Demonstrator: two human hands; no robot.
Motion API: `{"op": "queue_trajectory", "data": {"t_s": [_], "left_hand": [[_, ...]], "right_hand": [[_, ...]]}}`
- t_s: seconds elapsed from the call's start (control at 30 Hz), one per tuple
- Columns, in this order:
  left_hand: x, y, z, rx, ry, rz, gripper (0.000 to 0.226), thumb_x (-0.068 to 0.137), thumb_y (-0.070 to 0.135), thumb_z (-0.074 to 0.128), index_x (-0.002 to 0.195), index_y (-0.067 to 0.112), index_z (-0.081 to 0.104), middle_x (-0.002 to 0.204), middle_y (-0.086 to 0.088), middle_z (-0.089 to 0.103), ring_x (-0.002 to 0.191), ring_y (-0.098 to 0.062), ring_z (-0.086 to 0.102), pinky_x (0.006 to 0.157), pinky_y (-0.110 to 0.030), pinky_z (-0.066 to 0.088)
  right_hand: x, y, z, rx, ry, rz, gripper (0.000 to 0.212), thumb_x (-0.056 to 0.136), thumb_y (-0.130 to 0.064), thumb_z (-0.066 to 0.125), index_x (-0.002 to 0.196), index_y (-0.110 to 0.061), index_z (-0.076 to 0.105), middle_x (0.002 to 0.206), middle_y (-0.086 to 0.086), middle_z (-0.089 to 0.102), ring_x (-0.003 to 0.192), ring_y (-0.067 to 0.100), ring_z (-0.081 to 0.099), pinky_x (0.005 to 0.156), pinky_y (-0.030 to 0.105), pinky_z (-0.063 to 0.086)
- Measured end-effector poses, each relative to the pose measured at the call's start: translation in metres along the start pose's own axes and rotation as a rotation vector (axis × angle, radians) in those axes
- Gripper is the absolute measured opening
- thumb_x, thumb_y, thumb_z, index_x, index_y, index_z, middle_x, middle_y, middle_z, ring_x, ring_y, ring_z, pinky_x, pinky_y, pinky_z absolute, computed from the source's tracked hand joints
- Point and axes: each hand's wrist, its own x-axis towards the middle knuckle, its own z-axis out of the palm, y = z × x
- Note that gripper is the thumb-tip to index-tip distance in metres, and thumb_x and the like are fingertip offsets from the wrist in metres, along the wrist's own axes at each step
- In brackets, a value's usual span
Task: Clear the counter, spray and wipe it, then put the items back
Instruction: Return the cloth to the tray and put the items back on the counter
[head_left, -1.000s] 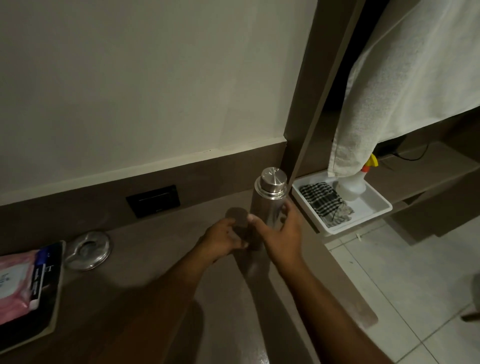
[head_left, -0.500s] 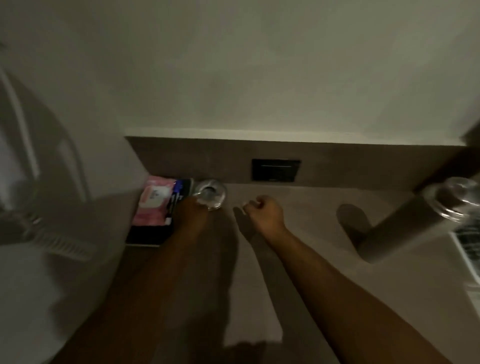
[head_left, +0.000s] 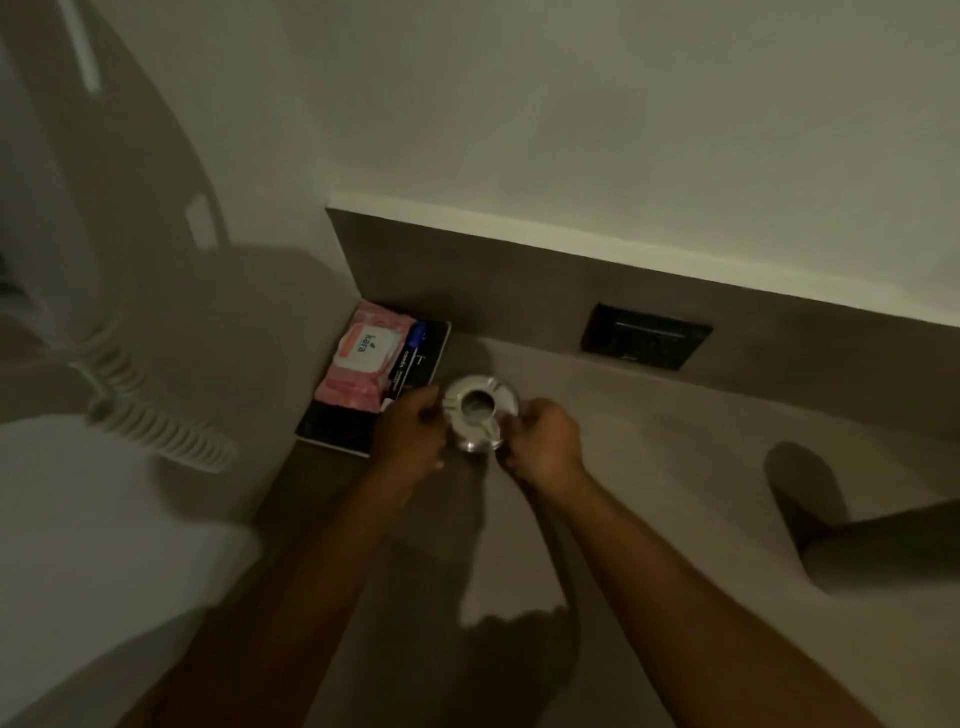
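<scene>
A round silver ashtray (head_left: 480, 410) rests on the grey-brown counter (head_left: 649, 467), a little in front of the back wall. My left hand (head_left: 410, 441) grips its left rim and my right hand (head_left: 543, 441) grips its right rim. Just to the left, in the corner, lies a black notebook (head_left: 337, 428) with a pink wet-wipes pack (head_left: 363, 361) and a blue pen (head_left: 410, 348) on top. The steel bottle (head_left: 893, 545) shows only as a dark shape at the right edge.
A black wall socket (head_left: 647, 340) sits in the backsplash behind the counter. At the left a white coiled cord (head_left: 156, 421) hangs over a pale surface (head_left: 78, 545).
My hands let go of the steel bottle and swung left with my view. The left hand reached the ashtray first; now both hands hold its rim.
</scene>
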Motion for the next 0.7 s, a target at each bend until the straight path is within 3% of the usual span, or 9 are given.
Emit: {"op": "queue_trajectory", "data": {"t_s": [0.1, 0.17, 0.23, 0.3, 0.47, 0.53, 0.6, 0.7], "left_hand": [[-0.024, -0.017, 0.002, 0.007, 0.046, 0.023, 0.03, 0.094, 0.016, 0.056, 0.121, 0.028, 0.062, 0.116, -0.003, 0.067, 0.084, -0.018, 0.065, 0.046, -0.027, 0.055], [-0.032, -0.02, 0.004, 0.021, 0.056, 0.045, 0.031, 0.093, 0.014, 0.056, 0.121, 0.028, 0.063, 0.115, -0.003, 0.067, 0.085, -0.02, 0.065, 0.064, -0.037, 0.06], [-0.035, -0.022, 0.003, 0.051, 0.045, 0.047, 0.032, 0.093, 0.012, 0.056, 0.123, 0.023, 0.063, 0.12, -0.007, 0.066, 0.098, -0.026, 0.065, 0.083, -0.048, 0.058], [-0.033, -0.024, -0.001, 0.086, 0.035, 0.052, 0.031, 0.093, 0.013, 0.057, 0.123, 0.02, 0.063, 0.121, -0.008, 0.066, 0.104, -0.029, 0.064, 0.088, -0.052, 0.056], [-0.023, -0.025, -0.026, 0.259, 0.202, 0.15, 0.029, 0.091, 0.018, 0.061, 0.12, 0.014, 0.064, 0.123, -0.011, 0.064, 0.112, -0.028, 0.06, 0.087, -0.035, 0.047], [-0.012, -0.02, -0.041, 0.341, 0.314, 0.208, 0.03, 0.091, 0.021, 0.061, 0.12, 0.013, 0.061, 0.127, -0.013, 0.059, 0.118, -0.032, 0.057, 0.093, -0.039, 0.048], [0.006, -0.013, -0.053, 0.449, 0.393, 0.242, 0.037, 0.091, 0.024, 0.061, 0.126, 0.012, 0.057, 0.132, -0.014, 0.057, 0.124, -0.034, 0.053, 0.1, -0.044, 0.048], [0.033, 0.0, -0.065, 0.504, 0.435, 0.126, 0.048, 0.088, 0.037, 0.063, 0.131, 0.017, 0.053, 0.132, -0.01, 0.058, 0.121, -0.032, 0.056, 0.095, -0.046, 0.053]], "right_hand": [[-0.033, 0.012, 0.002, -0.008, 0.023, 0.018, 0.021, 0.088, -0.035, 0.062, 0.08, -0.015, 0.065, 0.085, 0.01, 0.073, 0.087, 0.029, 0.068, 0.066, 0.024, 0.037], [-0.043, 0.013, 0.005, -0.008, 0.023, 0.018, 0.023, 0.088, -0.033, 0.061, 0.087, -0.011, 0.069, 0.088, 0.011, 0.074, 0.088, 0.029, 0.068, 0.066, 0.024, 0.037], [-0.048, 0.012, 0.008, -0.021, -0.003, 0.023, 0.025, 0.089, -0.031, 0.06, 0.09, -0.009, 0.07, 0.089, 0.012, 0.074, 0.088, 0.029, 0.068, 0.066, 0.025, 0.04], [-0.05, 0.009, 0.009, -0.028, -0.018, 0.04, 0.026, 0.089, -0.031, 0.059, 0.091, -0.007, 0.071, 0.09, 0.012, 0.074, 0.089, 0.03, 0.069, 0.069, 0.027, 0.044], [-0.047, -0.023, 0.003, -0.016, 0.213, -0.004, 0.032, 0.088, -0.038, 0.064, 0.102, -0.009, 0.067, 0.1, 0.01, 0.071, 0.098, 0.03, 0.066, 0.075, 0.027, 0.043], [-0.034, -0.054, 0.01, -0.056, 0.164, -0.103, 0.031, 0.089, -0.039, 0.062, 0.101, -0.011, 0.067, 0.095, 0.006, 0.069, 0.094, 0.028, 0.066, 0.076, 0.029, 0.047], [-0.011, -0.087, 0.026, -0.094, 0.042, -0.122, 0.029, 0.09, -0.038, 0.059, 0.098, -0.011, 0.068, 0.096, 0.009, 0.071, 0.091, 0.027, 0.067, 0.08, 0.039, 0.055], [0.023, -0.119, 0.057, -0.131, -0.116, -0.06, 0.024, 0.092, -0.031, 0.059, 0.106, -0.014, 0.067, 0.104, 0.009, 0.071, 0.094, 0.025, 0.068, 0.086, 0.042, 0.057]]}}
